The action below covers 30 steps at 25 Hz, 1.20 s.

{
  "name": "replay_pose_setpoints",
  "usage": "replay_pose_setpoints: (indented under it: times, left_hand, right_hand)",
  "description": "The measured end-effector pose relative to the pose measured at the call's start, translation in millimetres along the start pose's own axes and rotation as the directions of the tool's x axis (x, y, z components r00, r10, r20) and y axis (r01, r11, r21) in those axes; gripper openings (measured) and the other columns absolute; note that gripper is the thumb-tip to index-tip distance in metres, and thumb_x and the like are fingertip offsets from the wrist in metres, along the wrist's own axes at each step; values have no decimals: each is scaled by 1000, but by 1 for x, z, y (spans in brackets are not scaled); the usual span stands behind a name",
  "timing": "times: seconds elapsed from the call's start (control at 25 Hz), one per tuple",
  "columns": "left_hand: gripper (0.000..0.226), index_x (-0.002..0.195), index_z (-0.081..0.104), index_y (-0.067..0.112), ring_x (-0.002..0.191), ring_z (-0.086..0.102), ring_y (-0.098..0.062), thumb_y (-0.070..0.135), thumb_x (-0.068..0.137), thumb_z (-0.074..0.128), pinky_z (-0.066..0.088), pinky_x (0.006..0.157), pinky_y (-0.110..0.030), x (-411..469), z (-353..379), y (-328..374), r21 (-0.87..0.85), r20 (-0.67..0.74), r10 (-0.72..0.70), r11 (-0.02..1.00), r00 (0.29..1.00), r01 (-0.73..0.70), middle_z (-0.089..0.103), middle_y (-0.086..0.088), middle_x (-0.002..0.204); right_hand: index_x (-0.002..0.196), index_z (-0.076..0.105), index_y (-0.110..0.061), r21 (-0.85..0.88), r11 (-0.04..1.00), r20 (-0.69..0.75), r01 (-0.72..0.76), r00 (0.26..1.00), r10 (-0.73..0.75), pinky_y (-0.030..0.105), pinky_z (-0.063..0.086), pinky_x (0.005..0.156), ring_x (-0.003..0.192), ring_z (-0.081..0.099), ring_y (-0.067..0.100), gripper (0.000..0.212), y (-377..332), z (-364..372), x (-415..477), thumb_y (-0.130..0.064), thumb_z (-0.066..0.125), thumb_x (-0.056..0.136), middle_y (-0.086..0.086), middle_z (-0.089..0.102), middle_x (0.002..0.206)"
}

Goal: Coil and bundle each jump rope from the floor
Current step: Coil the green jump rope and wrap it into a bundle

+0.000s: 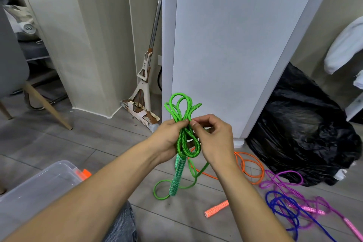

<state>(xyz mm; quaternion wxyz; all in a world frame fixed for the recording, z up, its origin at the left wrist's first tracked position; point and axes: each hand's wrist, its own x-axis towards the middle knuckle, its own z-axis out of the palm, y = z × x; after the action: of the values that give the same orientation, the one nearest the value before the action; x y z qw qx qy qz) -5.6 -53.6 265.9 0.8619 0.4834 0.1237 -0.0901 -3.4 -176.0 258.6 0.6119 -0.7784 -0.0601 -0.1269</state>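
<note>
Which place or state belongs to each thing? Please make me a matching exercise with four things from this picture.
Things
1. green rope
2. orange rope
3. blue rope
4. mop

Places or states
A. leans in the corner beside the white cabinet
B. held up by the left hand and the right hand
C. lies on the floor, tangled with the purple rope
D. lies on the floor, partly hidden behind the right hand

Pairs: 1-B, 2-D, 3-C, 4-A
</note>
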Motion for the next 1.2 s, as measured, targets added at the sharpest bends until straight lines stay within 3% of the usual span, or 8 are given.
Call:
replay_pose_setpoints:
  times: [0.12,0.36,0.52,0.68,0.8,0.92,1.08,1.2]
  left_hand:
    - [30,112,61,-10,88,71,-33,14,103,47,61,71,-40,-1,2,3,-52,47,-31,998,998,33,69,-30,106]
    - [16,98,51,-1,67,72,-26,11,105,44,61,56,-38,8,1,8,-105,-149,140,982,979,-157,68,-12,82]
    - [21,85,47,6,40,56,-16,10,105,43,58,50,-35,23,-21,20,-227,-264,147,951,953,-210,49,-3,59]
    - [23,82,41,14,33,32,-8,10,105,43,31,36,-16,29,-40,32,-28,-344,261,957,902,-287,42,-1,59]
    - [24,80,44,14,34,32,-10,14,105,44,31,40,-20,32,-52,35,392,-269,482,846,834,-362,45,-6,66]
    - [20,87,52,13,44,38,-19,20,105,45,32,47,-26,27,-50,29,654,-66,489,680,870,-333,63,-8,72]
    - [24,102,67,19,46,39,-16,31,104,47,35,51,-28,14,-35,16,776,172,349,529,921,-345,58,13,55]
    - [14,100,59,24,49,45,-12,33,102,50,40,54,-29,9,-24,4,757,271,318,513,908,-406,66,14,69]
  right_hand:
    - [80,75,-25,-2,1000,12,-11,1000,11,38,58,73,75,71,17,8,0,-1,1,-18,77,84,-6,74,77]
    - [87,65,-13,-116,976,257,-183,944,208,21,41,45,41,52,10,14,-7,-13,2,-23,64,96,5,65,64]
    - [86,71,-7,-178,943,517,-280,789,332,19,29,40,39,36,15,27,-7,-28,2,-25,57,101,7,51,61]
    - [92,76,-7,-375,895,652,-241,618,440,18,29,41,42,37,12,25,-6,-47,1,-18,55,100,2,50,61]
    - [77,75,-22,-549,831,497,-83,767,405,24,40,53,53,51,15,20,3,-61,11,-23,64,94,-2,59,61]
    - [82,75,-23,-526,850,268,1,949,165,24,37,55,61,53,15,15,7,-61,20,-32,68,91,-4,56,60]
    - [84,76,-28,-440,895,249,74,967,43,15,34,49,52,46,7,13,-1,-50,15,-34,68,91,-6,54,54]
    - [84,79,-26,-330,942,255,65,967,23,13,32,50,49,47,4,15,-7,-44,10,-29,67,93,-13,55,50]
